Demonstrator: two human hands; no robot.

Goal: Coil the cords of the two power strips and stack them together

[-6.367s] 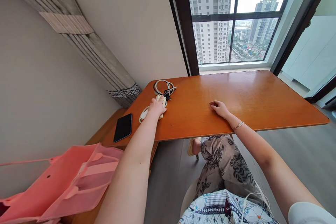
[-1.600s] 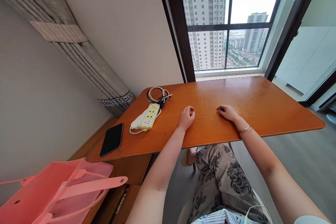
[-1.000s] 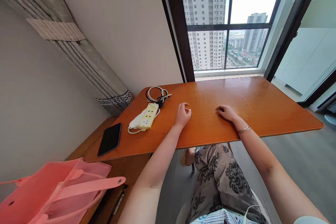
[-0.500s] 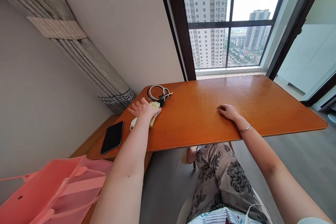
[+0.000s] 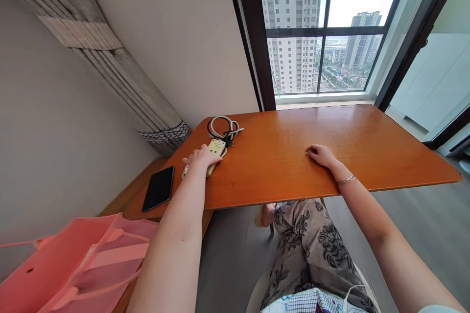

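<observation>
The left hand (image 5: pixel 200 157) lies flat, palm down, on the near end of the yellow-faced power strip (image 5: pixel 215 148) at the left part of the orange-brown wooden worktop (image 5: pixel 367 156); its fingers are spread and laid over the strip rather than curled round it, so it presses on the strip without gripping it; the far end of the strip shows beyond the fingertips, with its sockets facing up; a white cord (image 5: pixel 184 172) loops out from under the hand on the near side. Just behind the strip, toward the upper left of the worktop, sits a coiled bundle of white and black cable (image 5: pixel 223 128), touching or nearly touching the strip's far end; which of the two I cannot tell.

The right hand (image 5: pixel 322 155) rests near the middle of the frame on the bare wood, knuckles up and fingers loosely curled under, holding nothing; a thin bracelet (image 5: pixel 346 179) circles its wrist; it is well apart from the strip.

A black smartphone (image 5: pixel 158 188) lies face up at the worktop's left corner, near the left forearm; a pink tote bag (image 5: pixel 73 264) fills the lower left of the frame; patterned trousers (image 5: pixel 312 244) show under the near edge; a large window (image 5: pixel 323 29) with tower blocks beyond it takes up the upper right.
</observation>
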